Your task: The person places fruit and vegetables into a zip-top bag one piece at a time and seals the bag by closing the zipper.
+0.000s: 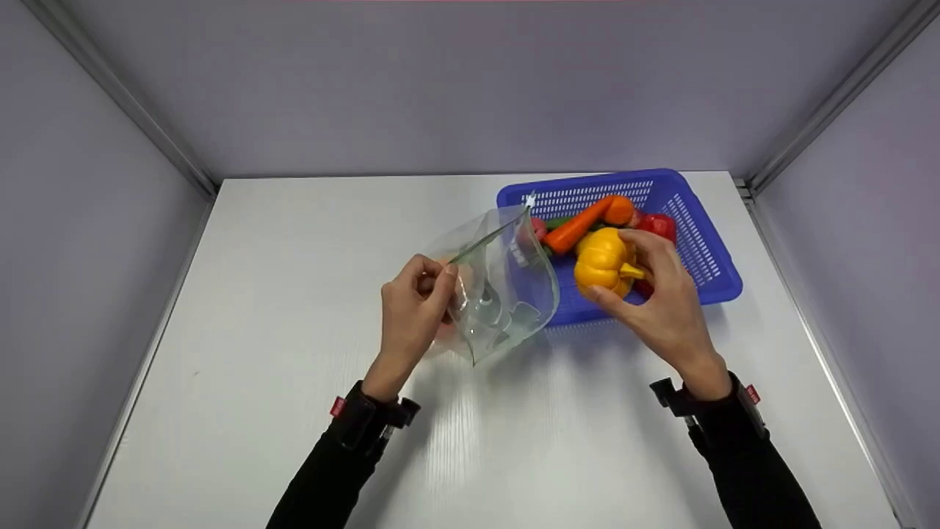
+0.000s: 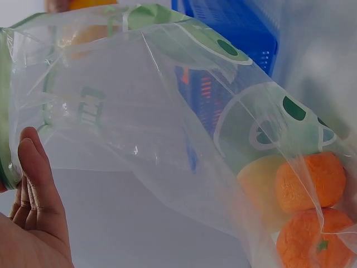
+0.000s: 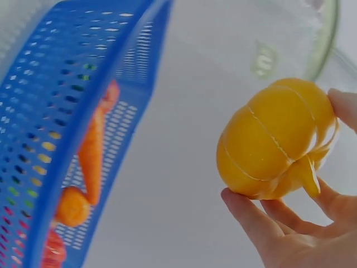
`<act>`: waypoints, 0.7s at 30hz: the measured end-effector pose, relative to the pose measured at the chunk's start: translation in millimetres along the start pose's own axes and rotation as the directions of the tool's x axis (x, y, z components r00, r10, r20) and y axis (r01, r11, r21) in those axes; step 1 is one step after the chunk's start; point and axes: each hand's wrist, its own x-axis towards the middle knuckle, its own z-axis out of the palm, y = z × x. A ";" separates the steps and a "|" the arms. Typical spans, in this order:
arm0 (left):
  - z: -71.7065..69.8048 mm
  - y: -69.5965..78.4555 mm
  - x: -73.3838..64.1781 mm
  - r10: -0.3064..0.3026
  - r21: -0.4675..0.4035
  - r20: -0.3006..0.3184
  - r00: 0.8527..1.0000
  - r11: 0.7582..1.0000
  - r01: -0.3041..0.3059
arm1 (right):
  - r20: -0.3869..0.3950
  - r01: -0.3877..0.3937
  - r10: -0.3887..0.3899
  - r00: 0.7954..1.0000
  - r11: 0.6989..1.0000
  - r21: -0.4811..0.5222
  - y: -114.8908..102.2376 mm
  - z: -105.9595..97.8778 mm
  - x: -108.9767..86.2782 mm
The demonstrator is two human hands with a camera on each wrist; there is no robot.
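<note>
My left hand [image 1: 415, 316] pinches the rim of a clear plastic zip bag [image 1: 507, 316] between thumb and fingers. The bag's mouth stands open toward the right. Low in the bag, the left wrist view shows orange round fruits [image 2: 312, 181] and a paler yellowish one [image 2: 257, 187] behind the printed film. My right hand [image 1: 672, 312] grips a yellow toy pumpkin [image 1: 604, 257] with a stubby stem. In the head view the pumpkin overlaps the basket; in the right wrist view the pumpkin [image 3: 273, 137] is apart from it, near the bag's rim.
A blue perforated basket [image 1: 723, 283] stands at the back right of the white table [image 1: 294, 294]. In it lie a carrot [image 1: 576, 229], an orange round piece [image 1: 619, 211], a red piece [image 1: 659, 226] and something green, partly hidden. Grey panels [image 1: 470, 88] enclose the table.
</note>
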 end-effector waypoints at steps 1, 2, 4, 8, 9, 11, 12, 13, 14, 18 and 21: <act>0.3 -0.5 0.1 -0.001 0.000 0.000 1.000 1.000 0.001 | -0.007 0.018 -0.018 1.000 1.000 0.021 -3.3 -0.9 -0.5; 0.7 -0.6 0.2 -0.002 0.000 -0.001 1.000 1.000 0.002 | -0.013 0.036 -0.036 0.999 0.999 0.037 -6.7 -1.8 -1.1; 1.5 -1.2 0.3 -0.002 -0.002 -0.002 1.000 1.000 0.002 | -0.022 0.072 -0.071 0.997 0.995 0.065 -13.9 -3.2 -2.2; 2.1 -2.1 0.7 -0.004 -0.019 -0.003 1.000 1.000 0.004 | -0.042 0.136 -0.132 0.990 0.981 0.137 -27.6 -3.3 -3.1; 2.1 -2.3 0.7 -0.006 -0.023 -0.001 1.000 1.000 0.006 | -0.049 0.151 -0.145 0.988 0.975 0.162 -30.6 -2.1 -3.2; 2.2 -2.4 0.7 -0.008 -0.030 0.004 1.000 1.000 0.008 | -0.061 0.184 -0.175 0.983 0.959 0.215 -35.8 2.4 -3.3; 2.2 -2.8 0.5 -0.009 -0.032 0.007 1.000 0.999 0.009 | -0.063 0.202 -0.192 0.979 0.950 0.240 -38.0 5.7 -3.3; 2.2 -2.9 0.3 -0.009 -0.034 0.009 1.000 0.999 0.009 | -0.065 0.219 -0.210 0.976 0.941 0.256 -40.2 9.4 -3.2; 2.2 -2.8 0.2 -0.008 -0.035 0.010 1.000 0.999 0.008 | -0.067 0.238 -0.228 0.971 0.933 0.269 -42.1 13.5 -2.9; 2.7 -2.9 -0.1 -0.003 -0.038 0.016 1.000 0.999 0.003 | -0.060 0.308 -0.303 0.951 0.916 0.259 -48.6 29.4 -0.8; 2.9 -2.9 -0.3 -0.002 -0.028 0.016 1.000 1.000 0.003 | -0.041 0.349 -0.348 0.937 0.915 0.204 -51.2 39.0 0.2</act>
